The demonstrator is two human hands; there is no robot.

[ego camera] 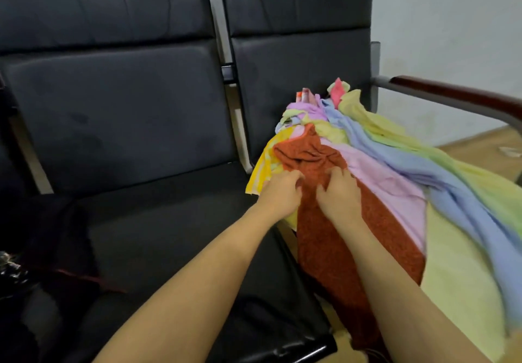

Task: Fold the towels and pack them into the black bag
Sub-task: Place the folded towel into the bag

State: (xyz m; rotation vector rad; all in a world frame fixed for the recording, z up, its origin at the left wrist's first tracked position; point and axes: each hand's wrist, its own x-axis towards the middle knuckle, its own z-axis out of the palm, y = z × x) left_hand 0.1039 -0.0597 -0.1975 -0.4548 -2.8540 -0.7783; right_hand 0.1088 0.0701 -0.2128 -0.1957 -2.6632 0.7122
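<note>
The rust-red towel lies on top of the pile of towels, right under both my hands. My left grip pinches a bunch of the red towel at its left edge, fingers curled into the cloth. My right grip sits just beside it on the same towel, with its fingers bent down and digging into the folds (I cannot tell if the thumb is tucked under). The two hands are near each other but not touching.

Past my fingers the red towel bunches up into wrinkles. Left of my left hand a yellow towel peeks out. Right of my right hand lie a pink towel, then a blue towel, then a pale yellow towel.

The pile rests on a black padded seat. Far to the left of my hands, a dark black bag sits on the seat.
</note>
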